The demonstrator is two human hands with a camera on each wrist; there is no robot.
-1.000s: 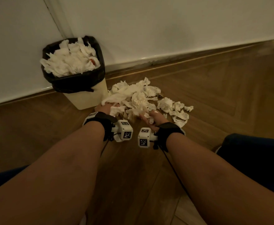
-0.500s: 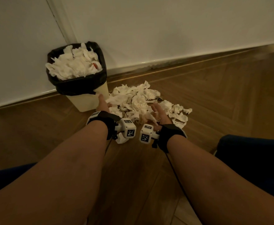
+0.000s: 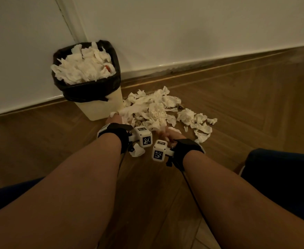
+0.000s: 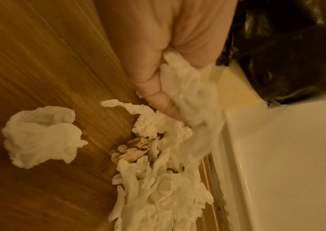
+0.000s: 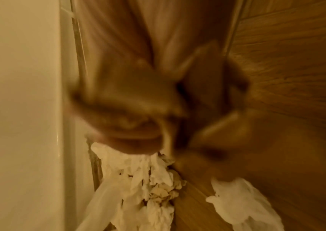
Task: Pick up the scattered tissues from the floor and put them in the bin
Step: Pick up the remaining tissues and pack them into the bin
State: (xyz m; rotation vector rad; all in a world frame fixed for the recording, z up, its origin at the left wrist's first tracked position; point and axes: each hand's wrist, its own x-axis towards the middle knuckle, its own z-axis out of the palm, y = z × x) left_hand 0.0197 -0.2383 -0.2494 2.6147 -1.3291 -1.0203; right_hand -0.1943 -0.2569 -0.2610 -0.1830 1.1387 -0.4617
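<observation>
Bin (image 3: 101,106) heaped, beside pile (image 3: 153,112) | left hand (image 4: 170,51) grips tissue (image 4: 189,87) | right hand (image 5: 138,121) blurred, grip unclear

Bin (image 3: 101,108) sits against the wall corner, black liner (image 3: 86,92) folded over its rim, heaped with tissues above the rim. Pile of crumpled tissues (image 3: 154,110) on the wood floor (image 3: 255,105) just right of the bin, smaller clumps trailing off right. Left hand (image 3: 113,119) and right hand (image 3: 165,134) at the pile's near edge, fingers hidden in tissue; one loose tissue (image 3: 137,151) lies below the left wrist.
</observation>
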